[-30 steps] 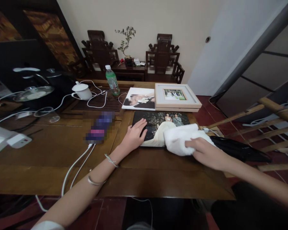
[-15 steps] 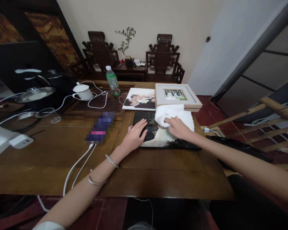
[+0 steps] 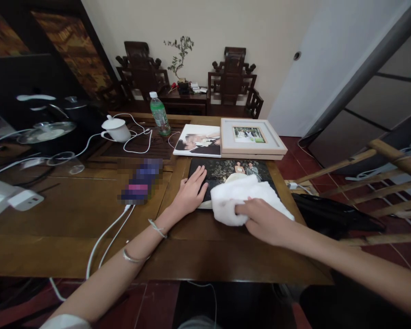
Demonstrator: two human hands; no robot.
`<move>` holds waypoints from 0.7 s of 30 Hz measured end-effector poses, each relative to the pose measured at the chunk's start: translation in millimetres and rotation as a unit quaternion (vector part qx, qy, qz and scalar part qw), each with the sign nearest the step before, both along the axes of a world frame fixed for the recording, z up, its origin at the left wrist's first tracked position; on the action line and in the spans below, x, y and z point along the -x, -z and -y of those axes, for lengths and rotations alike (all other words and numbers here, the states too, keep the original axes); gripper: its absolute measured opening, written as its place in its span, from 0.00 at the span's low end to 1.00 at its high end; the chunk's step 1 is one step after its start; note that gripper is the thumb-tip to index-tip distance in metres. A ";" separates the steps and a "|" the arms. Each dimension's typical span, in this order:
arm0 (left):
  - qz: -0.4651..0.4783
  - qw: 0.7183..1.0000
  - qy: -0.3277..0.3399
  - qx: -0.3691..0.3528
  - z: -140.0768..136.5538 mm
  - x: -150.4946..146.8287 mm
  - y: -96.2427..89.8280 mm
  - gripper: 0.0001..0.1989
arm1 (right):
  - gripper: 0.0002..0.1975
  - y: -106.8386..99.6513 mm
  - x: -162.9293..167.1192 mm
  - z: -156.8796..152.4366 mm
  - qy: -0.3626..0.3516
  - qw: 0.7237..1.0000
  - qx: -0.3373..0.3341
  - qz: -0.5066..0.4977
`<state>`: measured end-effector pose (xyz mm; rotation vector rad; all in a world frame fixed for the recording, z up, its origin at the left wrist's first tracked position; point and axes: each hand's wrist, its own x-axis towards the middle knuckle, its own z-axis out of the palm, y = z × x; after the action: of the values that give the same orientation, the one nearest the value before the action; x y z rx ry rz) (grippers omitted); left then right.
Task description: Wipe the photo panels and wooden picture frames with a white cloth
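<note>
A dark photo album (image 3: 222, 171) with a picture of a couple on its cover lies flat on the wooden table (image 3: 192, 256). My left hand (image 3: 191, 189) rests on its left edge, fingers stretched out. My right hand (image 3: 265, 217) is closed on a bunched white towel (image 3: 239, 196). The towel lies over the lower right part of the cover and hides it, reaching past the near edge. Behind the album sit a white photo panel (image 3: 198, 140) and a pale wooden picture frame (image 3: 226, 141).
On the left are a phone (image 3: 140, 181) with a white cable, a white lidded cup (image 3: 116, 130), a green-labelled bottle (image 3: 160, 115), a clear plastic cup (image 3: 76, 166) and a white power strip (image 3: 23, 199). A wooden chair (image 3: 393, 160) stands at the right.
My right hand has drawn the towel from the album's far edge towards me, uncovering the couple at the top of the cover. My left hand stays on the album.
</note>
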<state>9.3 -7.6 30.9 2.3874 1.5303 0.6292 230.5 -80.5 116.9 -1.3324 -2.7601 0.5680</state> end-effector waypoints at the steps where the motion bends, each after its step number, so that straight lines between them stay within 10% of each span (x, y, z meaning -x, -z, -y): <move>1: -0.004 1.000 -0.001 0.002 -0.4 0.2 0.7 0.24 | 0.19 0.7 0.8 -10.8 0.005 1.000 -0.011 0.003; 12: 0.007 1.000 0.004 0.002 -0.4 0.7 -1.6 0.25 | 0.18 16.4 27.8 -110.1 0.041 0.990 -0.131 0.024; 21: -0.002 1.000 0.004 0.005 0.1 1.6 -1.6 0.25 | 0.20 18.6 23.8 -34.2 0.001 0.996 -0.083 0.032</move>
<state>7.7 -7.8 32.5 2.3877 1.5211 0.6125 206.7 -46.2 98.3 -1.3393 -2.7822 0.2921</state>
